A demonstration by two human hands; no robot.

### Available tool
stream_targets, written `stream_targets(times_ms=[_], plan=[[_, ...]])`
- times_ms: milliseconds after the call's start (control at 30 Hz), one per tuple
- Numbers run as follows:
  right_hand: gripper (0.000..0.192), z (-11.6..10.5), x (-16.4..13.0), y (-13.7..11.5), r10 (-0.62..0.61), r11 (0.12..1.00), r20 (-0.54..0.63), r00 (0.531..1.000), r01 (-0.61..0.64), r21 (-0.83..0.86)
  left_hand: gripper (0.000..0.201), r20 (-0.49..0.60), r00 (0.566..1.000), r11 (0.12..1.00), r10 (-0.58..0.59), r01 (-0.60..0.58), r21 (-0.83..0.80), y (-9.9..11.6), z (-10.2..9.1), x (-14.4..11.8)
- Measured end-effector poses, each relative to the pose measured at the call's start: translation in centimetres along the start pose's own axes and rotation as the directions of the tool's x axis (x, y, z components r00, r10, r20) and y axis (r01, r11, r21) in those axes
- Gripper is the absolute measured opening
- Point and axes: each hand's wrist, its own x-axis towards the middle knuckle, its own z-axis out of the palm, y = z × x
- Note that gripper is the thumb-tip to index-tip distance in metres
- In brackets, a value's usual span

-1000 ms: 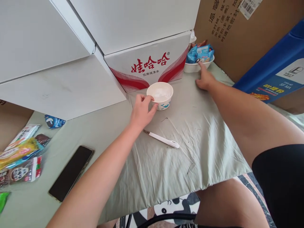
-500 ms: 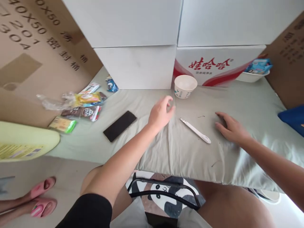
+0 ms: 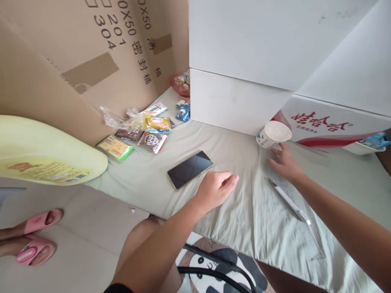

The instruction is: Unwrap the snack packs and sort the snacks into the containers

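Note:
My left hand (image 3: 216,188) hovers low over the pale green cloth (image 3: 232,211), empty, its fingers loosely curled, just right of a black phone (image 3: 189,169) lying face up. My right hand (image 3: 284,163) rests flat on the cloth with spread fingers, its fingertips just below a white paper bowl (image 3: 273,135) with blue print. A white pen-like tool (image 3: 289,201) lies on the cloth below my right wrist.
Several snack packets (image 3: 143,129) lie at the back left by a brown carton (image 3: 91,61). White boxes (image 3: 244,53) and a red-printed water carton (image 3: 330,124) line the back. A white dish with blue packets (image 3: 371,143) sits far right. A yellow board (image 3: 42,160) and pink slippers (image 3: 30,240) are at left.
The view has swung left. My left hand drew back from the bowl toward the phone. My right hand moved from the far dish across the cloth up to the bowl.

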Motion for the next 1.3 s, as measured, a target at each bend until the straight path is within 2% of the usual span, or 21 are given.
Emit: stream_targets(times_ms=[67, 167, 233, 300, 367, 433, 533, 567, 600, 633, 733, 800, 900, 967, 1033, 1200, 1233, 1300], plan=[[0.070, -0.2, -0.2, -1.0, 0.013, 0.982, -0.001, 1.000, -0.013, -0.188, 0.034, -0.062, 0.998, 0.997, -0.028, 0.024, -0.069, -0.1, -1.6, -0.7], [0.031, -0.8, -1.3, -3.1, 0.030, 0.955, -0.057, 0.998, -0.045, -0.292, 0.020, -0.083, 0.997, 0.994, -0.007, -0.002, -0.112, -0.4, -3.6, -1.7], [0.020, -0.9, -2.5, -5.4, -0.053, 0.952, -0.102, 0.993, 0.019, -0.304, 0.021, -0.062, 0.998, 0.994, -0.006, -0.001, -0.114, -0.5, -4.5, -2.0], [0.020, -0.1, -3.8, -8.8, -0.226, 0.937, -0.110, 0.968, 0.186, -0.295, 0.034, -0.068, 0.997, 0.996, -0.042, 0.036, -0.082, -0.6, -4.9, -2.0], [0.022, 1.8, -4.5, -13.2, -0.436, 0.874, -0.054, 0.898, 0.408, -0.263, 0.048, -0.095, 0.993, 0.997, -0.073, 0.071, -0.028, -0.5, -5.0, -1.9], [0.023, 4.6, -3.9, -18.4, -0.595, 0.776, 0.047, 0.802, 0.588, -0.229, 0.051, -0.103, 0.991, 0.996, -0.088, 0.089, -0.001, -0.1, -4.9, -1.5], [0.027, 9.6, -0.4, -26.8, -0.771, 0.598, 0.111, 0.627, 0.773, -0.211, 0.046, -0.062, 0.985, 0.986, -0.164, 0.162, -0.036, 0.6, -4.7, -0.9], [0.030, 11.2, 1.4, -29.4, -0.801, 0.555, 0.120, 0.587, 0.802, -0.220, 0.044, -0.044, 0.979, 0.979, -0.200, 0.198, -0.047, 0.7, -4.6, -0.6], [0.033, 12.7, 3.3, -31.8, -0.813, 0.532, 0.123, 0.569, 0.812, -0.240, 0.042, -0.027, 0.973, 0.973, -0.230, 0.228, -0.044, 0.8, -4.5, -0.4], [0.037, 14.0, 5.2, -33.9, -0.807, 0.531, 0.123, 0.578, 0.800, -0.277, 0.039, -0.011, 0.968, 0.968, -0.249, 0.249, -0.019, 0.7, -4.4, -0.1], [0.035, 17.3, 10.1, -38.1, -0.728, 0.594, 0.131, 0.673, 0.714, -0.372, 0.032, 0.060, 0.967, 0.960, -0.249, 0.239, 0.146, 0.0, -3.7, 0.2], [0.030, 18.6, 12.0, -39.1, -0.668, 0.647, 0.116, 0.735, 0.651, -0.397, 0.030, 0.136, 0.963, 0.949, -0.232, 0.193, 0.248, -0.6, -3.3, 0.3], [0.023, 19.2, 12.9, -39.3, -0.581, 0.713, 0.104, 0.807, 0.567, -0.413, 0.025, 0.219, 0.949, 0.944, -0.227, 0.160, 0.288, -1.1, -3.3, 0.4], [0.015, 18.7, 12.7, -39.2, -0.559, 0.717, 0.135, 0.818, 0.558, -0.418, 0.017, 0.217, 0.942, 0.940, -0.256, 0.190, 0.283, -0.9, -3.7, 0.6], [0.009, 17.7, 12.1, -39.3, -0.574, 0.716, 0.146, 0.805, 0.581, -0.388, 0.016, 0.202, 0.937, 0.935, -0.286, 0.227, 0.272, -0.7, -3.9, 0.7], [0.004, 13.7, 9.2, -41.3, -0.637, 0.763, 0.015, 0.771, 0.633, -0.134, 0.024, 0.189, 0.941, 0.945, -0.280, 0.235, 0.228, -0.2, -3.4, 1.0], [0.001, 12.9, 8.4, -41.9, -0.629, 0.774, -0.018, 0.777, 0.624, -0.108, 0.024, 0.193, 0.940, 0.945, -0.280, 0.236, 0.225, -0.1, -3.2, 1.1], [0.015, 11.4, 6.9, -42.8, -0.583, 0.813, -0.045, 0.811, 0.582, -0.036, 0.024, 0.189, 0.941, 0.944, -0.281, 0.235, 0.231, 0.1, -2.7, 1.0]])
